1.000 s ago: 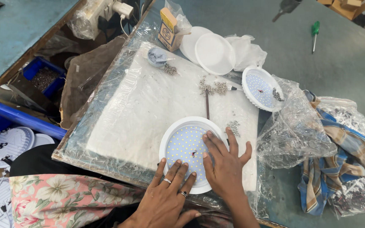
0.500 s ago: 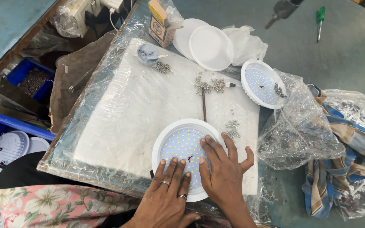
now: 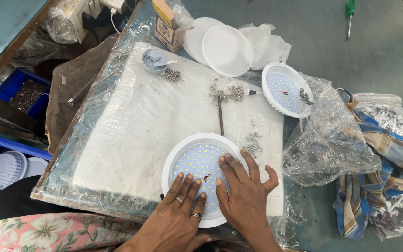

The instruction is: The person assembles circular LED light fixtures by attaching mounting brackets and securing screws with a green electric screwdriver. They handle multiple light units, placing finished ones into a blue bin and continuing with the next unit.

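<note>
A round white light panel (image 3: 197,161) dotted with small yellow diodes lies on a white foam pad (image 3: 141,121) wrapped in clear plastic. My left hand (image 3: 178,219), with rings on two fingers, rests flat on the panel's near edge. My right hand (image 3: 243,191) lies flat on the panel's right side, fingers spread. Both hands press on the panel and hold nothing. A small red and black wire end (image 3: 205,177) shows between my hands.
A thin rod-like tool (image 3: 220,116) and piles of small screws (image 3: 225,93) lie on the pad. A second diode panel (image 3: 285,88), white covers (image 3: 225,49), a small cardboard box (image 3: 168,25), a green screwdriver (image 3: 349,16), plastic bags and a checked cloth (image 3: 374,177) surround it.
My hands stay flat on the panel and have barely shifted. Only the view has moved a little.
</note>
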